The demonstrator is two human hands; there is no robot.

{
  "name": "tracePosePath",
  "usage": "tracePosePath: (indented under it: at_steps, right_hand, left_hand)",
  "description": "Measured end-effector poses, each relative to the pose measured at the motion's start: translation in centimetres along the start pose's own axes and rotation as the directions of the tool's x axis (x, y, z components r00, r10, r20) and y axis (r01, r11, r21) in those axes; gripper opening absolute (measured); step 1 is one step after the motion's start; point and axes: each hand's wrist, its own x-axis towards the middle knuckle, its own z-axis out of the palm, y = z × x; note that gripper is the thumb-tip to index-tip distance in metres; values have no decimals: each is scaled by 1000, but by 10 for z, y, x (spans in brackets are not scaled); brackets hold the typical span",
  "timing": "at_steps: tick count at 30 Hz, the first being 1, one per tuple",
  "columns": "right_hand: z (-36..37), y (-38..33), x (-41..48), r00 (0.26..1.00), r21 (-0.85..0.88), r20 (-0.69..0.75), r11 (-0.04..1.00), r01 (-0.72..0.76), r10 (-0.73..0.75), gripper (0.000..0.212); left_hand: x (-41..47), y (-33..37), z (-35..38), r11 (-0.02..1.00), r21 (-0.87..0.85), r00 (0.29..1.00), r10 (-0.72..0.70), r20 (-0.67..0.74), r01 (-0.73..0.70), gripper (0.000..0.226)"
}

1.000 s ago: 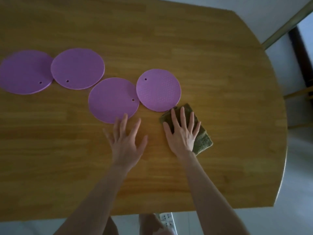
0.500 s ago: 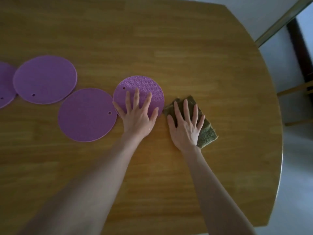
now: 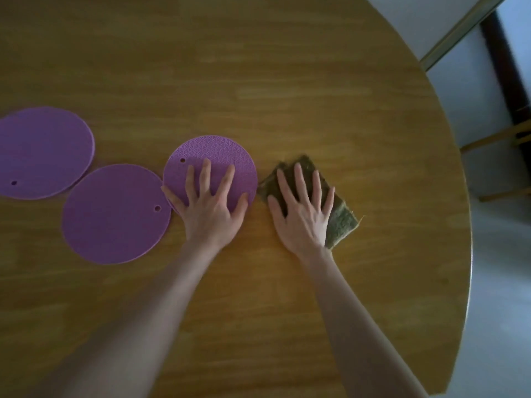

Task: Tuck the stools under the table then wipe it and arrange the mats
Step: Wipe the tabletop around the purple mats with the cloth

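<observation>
Hands (image 3: 212, 214) flat on wooden table (image 3: 287, 81)

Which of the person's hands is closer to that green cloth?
The right hand: it lies flat on the green cloth. The left hand is off to the cloth's left, pressed on a purple mat.

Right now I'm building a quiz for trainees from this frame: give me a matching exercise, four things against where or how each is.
Things:
1. left hand
2. right hand
3. cloth
4. middle mat

States:
A. flat on the cloth
B. untouched, left of the held mat
C. spread flat on the patterned mat
D. green, on the table beside the patterned mat

Pairs: 1-C, 2-A, 3-D, 4-B
</observation>
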Motion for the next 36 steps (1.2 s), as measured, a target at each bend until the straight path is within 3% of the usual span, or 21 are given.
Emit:
tracePosePath:
  at_steps: [3,8,10,13,16,22,24,27,29,31,36]
  right_hand:
    - [-5,33,-22,999,-21,43,1000,3,-2,59]
    - [-20,62,69,943,29,41,943,-332,331,60]
    - [-16,38,95,961,33,48,961,-274,272,59]
    - [-7,7,83,998,18,20,998,-66,66,58]
    - [-7,19,55,999,-17,24,999,31,-30,58]
    - [-24,52,156,949,15,44,949,-314,313,61]
    - [-20,24,189,967,8,50,968,-252,251,61]
    - [-10,-18,185,999,2,48,1000,-21,21,59]
    - [-8,-21,158,992,-20,60,993,117,-115,59]
    - [-11,-1,140,987,-35,69,989,146,-143,59]
    - [-21,12,212,979,-12,67,981,-191,191,60]
  left_hand:
    - [11,5,-6,1000,-18,997,9,-77,-10,53]
    - [50,12,-4,999,35,998,26,-55,-24,62]
    - [59,11,-2,997,78,1000,1,-14,0,68]
    - [62,11,-1,994,109,1000,-17,17,15,73]
    - [60,11,-2,995,103,1000,-10,13,8,74]
    - [64,12,0,992,121,999,-28,31,24,75]
    - [64,12,0,993,115,999,-22,32,18,75]
    - [64,12,-2,992,123,998,-30,57,23,75]
    - [64,11,-2,990,138,996,-45,79,34,77]
    - [65,11,-2,988,148,995,-49,93,35,77]
    - [64,12,-8,994,110,995,-28,94,17,74]
